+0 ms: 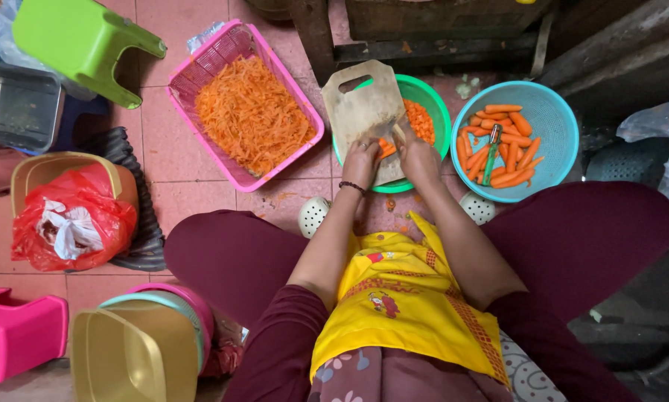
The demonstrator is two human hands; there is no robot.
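A wooden cutting board point(362, 106) lies tilted across a green bowl point(432, 106) that holds chopped carrot point(421, 120). My left hand point(360, 159) presses a piece of carrot point(384, 147) onto the board's near end. My right hand point(416, 155) grips a knife point(399, 135), its blade at the carrot, right next to my left fingers. A blue bowl point(555, 119) to the right holds several peeled carrots point(507, 146) and a green peeler point(492, 152).
A pink basket point(227, 46) of shredded carrot point(252, 113) sits at the left on the tiled floor. Further left are a green stool point(81, 45), a metal tray point(16, 104), a bin with a red bag point(70, 216), and pink and gold containers point(129, 350). My knees flank the board.
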